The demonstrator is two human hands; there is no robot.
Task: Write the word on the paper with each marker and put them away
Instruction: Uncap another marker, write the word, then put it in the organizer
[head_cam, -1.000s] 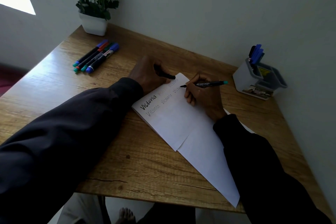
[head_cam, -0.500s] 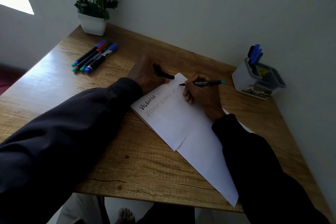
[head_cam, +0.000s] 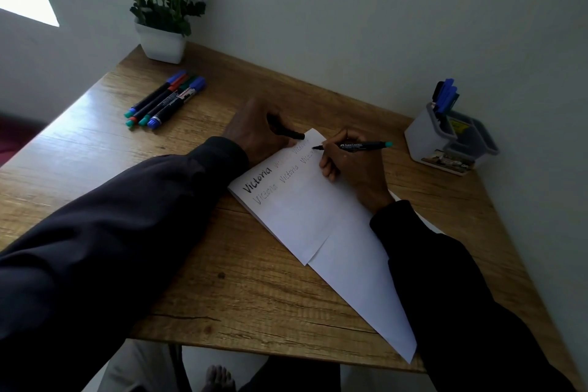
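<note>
White paper (head_cam: 318,219) lies on the wooden desk (head_cam: 222,289), with "Victoria" written several times near its far edge. My right hand (head_cam: 353,165) grips a black marker (head_cam: 359,145) with a teal end, its tip touching the paper's top right corner. My left hand (head_cam: 257,130) rests on the paper's far left corner and is closed around a black marker cap (head_cam: 288,133). Several capped markers (head_cam: 165,100) lie side by side at the desk's far left. A grey holder (head_cam: 445,143) at the far right holds blue markers (head_cam: 444,97).
A white pot with white flowers (head_cam: 164,14) stands at the desk's far left corner. The wall runs close behind and to the right of the desk. A bare foot (head_cam: 218,377) shows below the front edge.
The marker tip has shifted slightly to the right along the second written line. My left hand has stayed in place with the cap.
</note>
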